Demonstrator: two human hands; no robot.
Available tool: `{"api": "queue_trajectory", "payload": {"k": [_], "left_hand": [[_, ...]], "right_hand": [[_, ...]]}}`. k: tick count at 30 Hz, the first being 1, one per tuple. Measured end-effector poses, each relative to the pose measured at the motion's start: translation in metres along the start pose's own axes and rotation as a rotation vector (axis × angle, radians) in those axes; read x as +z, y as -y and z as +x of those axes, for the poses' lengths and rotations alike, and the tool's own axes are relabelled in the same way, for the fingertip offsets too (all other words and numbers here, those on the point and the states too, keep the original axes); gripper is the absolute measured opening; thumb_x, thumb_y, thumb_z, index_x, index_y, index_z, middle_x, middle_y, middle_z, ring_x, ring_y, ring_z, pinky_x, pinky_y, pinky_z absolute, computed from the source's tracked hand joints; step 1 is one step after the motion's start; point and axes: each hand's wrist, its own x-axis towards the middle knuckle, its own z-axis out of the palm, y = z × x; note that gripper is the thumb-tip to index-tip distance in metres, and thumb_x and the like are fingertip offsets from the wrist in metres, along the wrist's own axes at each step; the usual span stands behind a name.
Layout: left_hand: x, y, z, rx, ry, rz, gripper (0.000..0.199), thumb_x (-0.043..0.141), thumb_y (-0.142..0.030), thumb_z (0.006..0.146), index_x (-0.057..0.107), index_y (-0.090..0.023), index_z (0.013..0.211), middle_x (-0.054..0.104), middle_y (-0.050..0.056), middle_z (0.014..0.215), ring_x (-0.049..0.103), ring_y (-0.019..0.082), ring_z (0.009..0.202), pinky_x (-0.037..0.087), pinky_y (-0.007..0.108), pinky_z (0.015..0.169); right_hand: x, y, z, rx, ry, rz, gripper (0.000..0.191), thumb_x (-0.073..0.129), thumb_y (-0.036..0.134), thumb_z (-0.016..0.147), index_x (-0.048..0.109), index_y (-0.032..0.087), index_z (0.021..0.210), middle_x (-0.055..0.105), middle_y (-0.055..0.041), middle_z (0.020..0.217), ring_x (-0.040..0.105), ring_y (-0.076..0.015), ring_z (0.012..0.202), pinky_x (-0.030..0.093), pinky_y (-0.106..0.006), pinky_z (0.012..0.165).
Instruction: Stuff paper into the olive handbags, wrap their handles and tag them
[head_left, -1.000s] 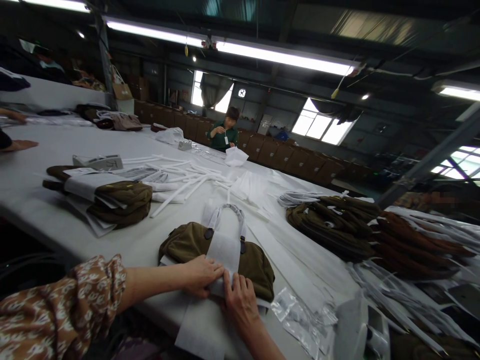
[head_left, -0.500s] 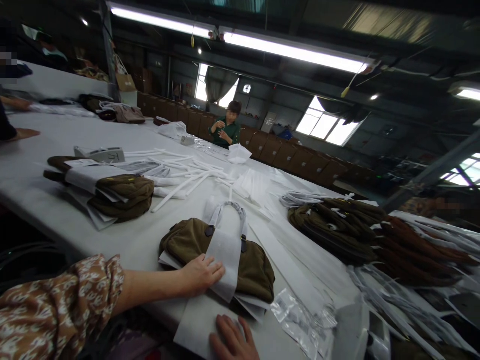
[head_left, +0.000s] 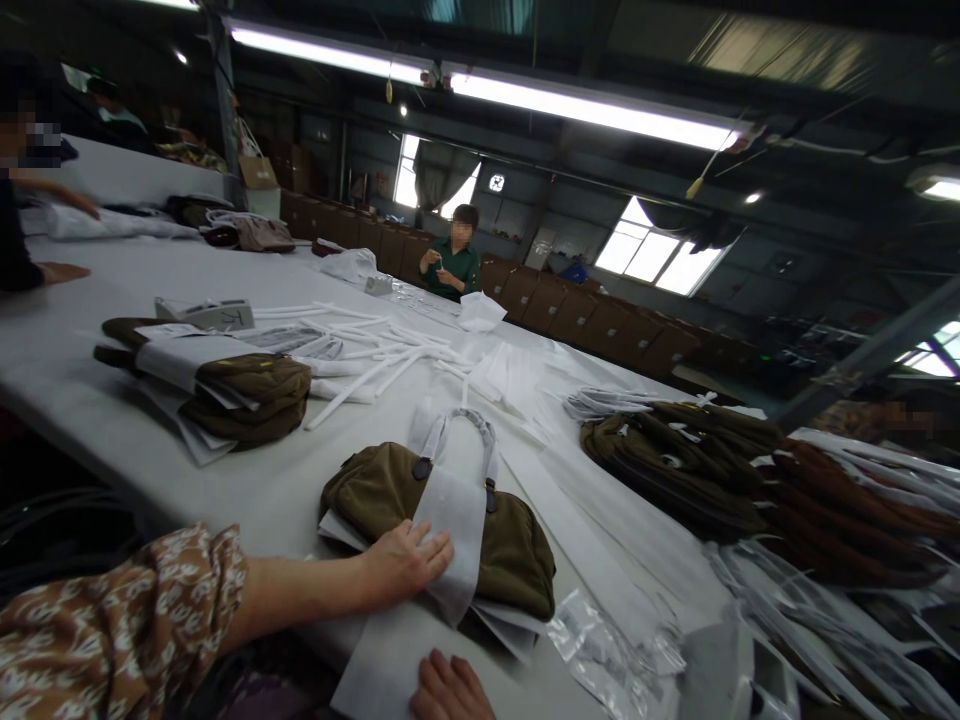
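An olive-green handbag (head_left: 517, 550) lies near the table's front edge, its wrapped handles (head_left: 491, 455) pointing away from me. Over its middle runs a white paper strip (head_left: 454, 500), which continues below the bag as a loose white sheet (head_left: 382, 650). My left hand (head_left: 409, 562) rests flat on the strip and the bag, fingers stretched out. At the bottom of the view, my right hand (head_left: 450, 688) lies on the white sheet with its fingers extended; its lower part is cut off by the frame. More paper sticks out beneath the bag.
Stacked olive bags (head_left: 247, 390) lie to the left beside a tape dispenser (head_left: 217, 315). White foam strips (head_left: 375, 350) cover the middle. Right are piles of olive bags (head_left: 667, 460) and brown bags (head_left: 840, 510), plus clear plastic packets (head_left: 600, 640). Co-workers stand at the left and far side.
My right hand has shifted slightly down and left on the white sheet, its fingers closer together. My left hand stays on the bag. The co-worker at the left has moved an arm.
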Motion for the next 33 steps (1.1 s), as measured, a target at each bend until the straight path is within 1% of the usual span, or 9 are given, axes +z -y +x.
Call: {"api": "queue_trajectory", "payload": {"k": [4,7,13,17,21,23,26,28,33], "left_hand": [[0.003,-0.003,-0.001,-0.013,-0.029,0.018,0.034,0.036,-0.020,0.096,0.042,-0.016,0.129,0.055,0.013,0.132,0.055,0.033,0.114,0.049,0.047,0.081],[0.004,-0.003,-0.001,0.000,-0.040,0.020,0.032,0.036,-0.022,0.096,0.046,-0.019,0.126,0.054,0.010,0.134,0.056,0.032,0.113,0.049,0.047,0.082],[-0.003,0.003,-0.003,0.029,-0.031,-0.015,0.028,0.038,-0.024,0.095,0.050,-0.022,0.121,0.051,0.012,0.137,0.050,0.034,0.121,0.043,0.055,0.093],[-0.032,0.011,-0.015,0.008,0.104,-0.203,0.064,0.063,-0.027,0.076,0.038,-0.024,0.135,0.041,0.019,0.143,0.035,0.038,0.132,0.018,0.071,0.106],[-0.044,0.010,-0.029,-0.091,0.155,-0.401,0.091,0.075,-0.042,0.061,0.032,-0.026,0.139,0.040,0.016,0.145,0.040,0.036,0.129,0.020,0.065,0.110],[-0.035,0.003,-0.032,-0.198,0.049,-0.441,0.066,0.070,-0.046,0.071,0.045,-0.025,0.129,0.049,0.013,0.139,0.049,0.031,0.123,0.029,0.060,0.108],[-0.015,-0.007,-0.028,-0.371,-0.189,-0.467,0.018,0.045,-0.030,0.094,0.060,-0.023,0.102,0.065,0.006,0.116,0.060,0.021,0.106,0.042,0.046,0.098],[-0.007,-0.012,-0.021,-0.460,-0.264,-0.453,0.025,0.036,-0.024,0.097,0.061,-0.022,0.095,0.068,0.005,0.105,0.062,0.020,0.096,0.045,0.042,0.089],[-0.010,-0.010,-0.007,-0.591,-0.242,-0.407,0.024,0.040,-0.025,0.095,0.061,-0.021,0.085,0.065,0.004,0.087,0.060,0.022,0.082,0.043,0.041,0.077]], "right_hand": [[-0.025,-0.026,0.033,0.076,0.140,0.091,0.033,0.031,0.013,0.093,0.060,0.022,0.103,0.074,-0.0056,0.096,0.069,-0.0158,0.092,0.050,-0.032,0.091],[-0.037,-0.049,0.051,0.209,0.168,0.082,0.028,0.039,0.014,0.091,0.060,0.023,0.107,0.072,-0.0062,0.104,0.067,-0.0192,0.098,0.052,-0.033,0.083],[-0.015,-0.063,0.042,0.549,0.097,0.046,0.024,0.040,0.028,0.096,0.064,0.023,0.098,0.072,-0.0023,0.083,0.067,-0.0180,0.071,0.051,-0.030,0.063],[-0.006,-0.064,0.041,0.679,0.108,0.005,0.032,0.037,0.036,0.098,0.066,0.023,0.096,0.071,-0.0019,0.081,0.066,-0.0182,0.069,0.050,-0.029,0.063],[-0.004,-0.065,0.045,0.756,0.120,-0.065,0.036,0.037,0.042,0.098,0.068,0.023,0.096,0.072,-0.0027,0.080,0.065,-0.0185,0.069,0.049,-0.028,0.063],[-0.002,-0.066,0.046,0.747,0.097,-0.100,0.039,0.035,0.043,0.098,0.068,0.023,0.095,0.072,-0.0032,0.078,0.065,-0.0186,0.066,0.048,-0.027,0.062],[0.002,-0.066,0.048,0.710,0.036,-0.137,0.042,0.032,0.044,0.099,0.068,0.022,0.092,0.071,-0.0034,0.074,0.064,-0.0187,0.061,0.046,-0.028,0.057],[0.004,-0.066,0.049,0.718,0.020,-0.146,0.042,0.032,0.044,0.099,0.067,0.023,0.091,0.071,-0.0032,0.072,0.064,-0.0188,0.059,0.045,-0.028,0.055],[0.004,-0.065,0.053,0.799,0.024,-0.145,0.043,0.033,0.047,0.098,0.068,0.024,0.088,0.070,-0.0029,0.067,0.065,-0.0193,0.057,0.045,-0.027,0.053]]}}
